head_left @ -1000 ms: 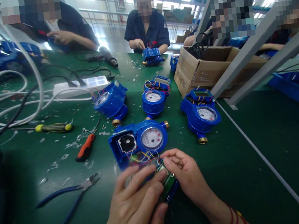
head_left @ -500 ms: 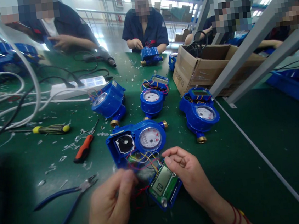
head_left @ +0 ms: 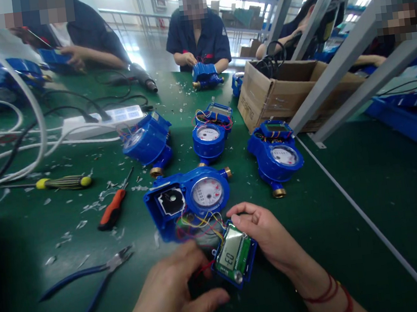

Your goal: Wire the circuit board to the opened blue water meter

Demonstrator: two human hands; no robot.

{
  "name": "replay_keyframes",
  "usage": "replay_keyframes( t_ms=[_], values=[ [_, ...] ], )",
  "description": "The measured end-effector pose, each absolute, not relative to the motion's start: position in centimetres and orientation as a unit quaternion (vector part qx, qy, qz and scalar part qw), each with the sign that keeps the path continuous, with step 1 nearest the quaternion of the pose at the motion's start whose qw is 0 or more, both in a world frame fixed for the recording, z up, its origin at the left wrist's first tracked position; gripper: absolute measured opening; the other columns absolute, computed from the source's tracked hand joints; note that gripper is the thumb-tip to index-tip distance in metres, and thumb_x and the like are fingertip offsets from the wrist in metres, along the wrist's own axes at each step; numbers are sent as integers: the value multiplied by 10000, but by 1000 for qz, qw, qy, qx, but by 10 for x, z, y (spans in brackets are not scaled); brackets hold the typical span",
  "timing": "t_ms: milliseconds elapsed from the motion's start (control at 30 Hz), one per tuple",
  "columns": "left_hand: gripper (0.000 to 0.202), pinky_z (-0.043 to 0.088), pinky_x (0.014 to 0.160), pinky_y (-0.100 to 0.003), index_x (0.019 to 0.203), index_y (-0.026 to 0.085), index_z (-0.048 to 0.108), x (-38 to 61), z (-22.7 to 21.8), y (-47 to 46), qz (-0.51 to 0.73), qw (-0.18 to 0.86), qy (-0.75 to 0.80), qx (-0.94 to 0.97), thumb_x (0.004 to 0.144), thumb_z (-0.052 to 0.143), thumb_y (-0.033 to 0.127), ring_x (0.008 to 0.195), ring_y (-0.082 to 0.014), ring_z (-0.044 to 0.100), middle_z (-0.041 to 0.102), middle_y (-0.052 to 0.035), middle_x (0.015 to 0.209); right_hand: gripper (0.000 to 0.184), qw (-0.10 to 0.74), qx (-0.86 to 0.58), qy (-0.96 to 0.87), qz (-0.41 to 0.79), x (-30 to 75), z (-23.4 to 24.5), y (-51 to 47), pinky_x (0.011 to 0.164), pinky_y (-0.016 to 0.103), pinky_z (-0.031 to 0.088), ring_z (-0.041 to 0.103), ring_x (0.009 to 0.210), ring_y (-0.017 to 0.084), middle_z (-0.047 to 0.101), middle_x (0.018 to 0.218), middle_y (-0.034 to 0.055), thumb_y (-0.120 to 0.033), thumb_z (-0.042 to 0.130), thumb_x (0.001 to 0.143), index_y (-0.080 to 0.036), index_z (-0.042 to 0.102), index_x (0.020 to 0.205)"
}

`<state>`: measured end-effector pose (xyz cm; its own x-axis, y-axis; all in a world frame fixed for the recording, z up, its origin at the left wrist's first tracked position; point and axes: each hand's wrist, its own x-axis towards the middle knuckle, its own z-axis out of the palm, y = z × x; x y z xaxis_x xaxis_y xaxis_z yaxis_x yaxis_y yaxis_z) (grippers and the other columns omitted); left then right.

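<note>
A blue water meter (head_left: 187, 200) lies open on the green table (head_left: 334, 222), its round dial up and coloured wires (head_left: 196, 222) spilling toward me. The wires lead to a small blue module with a green board and lit LCD screen (head_left: 234, 253). My right hand (head_left: 267, 234) curls round the module's right side and holds it tilted up. My left hand (head_left: 173, 293) rests just left of the module, its fingers pressed on the red wires by the module's lower edge.
Three more blue meters (head_left: 147, 143) (head_left: 209, 138) (head_left: 277, 154) stand behind. Blue-handled pliers (head_left: 86, 283), an orange screwdriver (head_left: 113, 209) and a yellow-black one (head_left: 62, 182) lie left. A cardboard box (head_left: 291, 92), power strip (head_left: 102, 120), white cables and several seated co-workers ring the table.
My left hand slid off the module, uncovering its lit screen, and settled lower left on the wires. My right hand kept its hold and tipped the module more upright.
</note>
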<state>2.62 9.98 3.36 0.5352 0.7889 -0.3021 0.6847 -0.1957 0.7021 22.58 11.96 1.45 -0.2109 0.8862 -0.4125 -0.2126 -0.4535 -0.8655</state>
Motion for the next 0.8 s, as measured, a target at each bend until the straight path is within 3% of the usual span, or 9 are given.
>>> replay_keyframes(
  t_ms=[167, 267, 367, 467, 533, 667, 800],
  values=[
    [262, 384, 613, -218, 684, 173, 532, 26, 36, 98, 115, 474, 432, 758, 868, 413, 316, 678, -126, 520, 547, -11, 740, 240, 406, -464, -352, 704, 226, 16, 117, 561, 194, 394, 537, 589, 78, 596, 711, -2, -364, 586, 827, -150, 575, 935],
    [325, 371, 597, -206, 617, 170, 494, 24, 38, 97, 171, 523, 443, 708, 875, 400, 343, 636, -114, 483, 491, 7, 666, 332, 419, -413, -370, 719, 229, 18, 116, 601, 206, 417, 559, 655, 96, 605, 796, 18, -435, 546, 839, -157, 560, 1019],
    [345, 351, 576, -214, 595, 167, 511, 20, 36, 97, 226, 575, 461, 637, 853, 441, 385, 614, -118, 455, 477, 8, 633, 630, 405, -339, -399, 750, 234, 22, 116, 783, 317, 458, 595, 876, 192, 598, 996, 70, -517, 693, 670, -173, 478, 1153],
    [334, 340, 574, -218, 609, 161, 551, 17, 32, 95, 278, 624, 462, 565, 827, 488, 406, 628, -123, 454, 508, -5, 644, 951, 372, -324, -469, 733, 236, 27, 113, 966, 411, 379, 513, 1105, 265, 517, 1203, 96, -394, 845, 474, -217, 365, 1275],
    [322, 331, 559, -216, 632, 158, 572, 17, 29, 94, 298, 655, 464, 516, 810, 512, 420, 621, -120, 444, 516, -8, 649, 1074, 342, -362, -527, 689, 234, 30, 110, 1022, 437, 326, 459, 1178, 279, 468, 1276, 95, -297, 870, 434, -252, 284, 1333],
    [327, 331, 543, -211, 647, 157, 573, 21, 25, 92, 312, 703, 464, 439, 769, 557, 460, 593, -110, 426, 504, 1, 627, 1070, 299, -454, -596, 592, 227, 31, 105, 1023, 471, 327, 449, 1185, 296, 444, 1299, 102, -267, 844, 495, -265, 216, 1360],
    [281, 357, 586, -209, 658, 168, 579, 25, 27, 92, 351, 631, 516, 460, 776, 575, 423, 636, -119, 465, 529, 7, 648, 1014, 329, -471, -595, 562, 227, 28, 105, 980, 431, 390, 485, 1137, 266, 476, 1240, 79, -285, 848, 493, -273, 241, 1306]
  ],
)
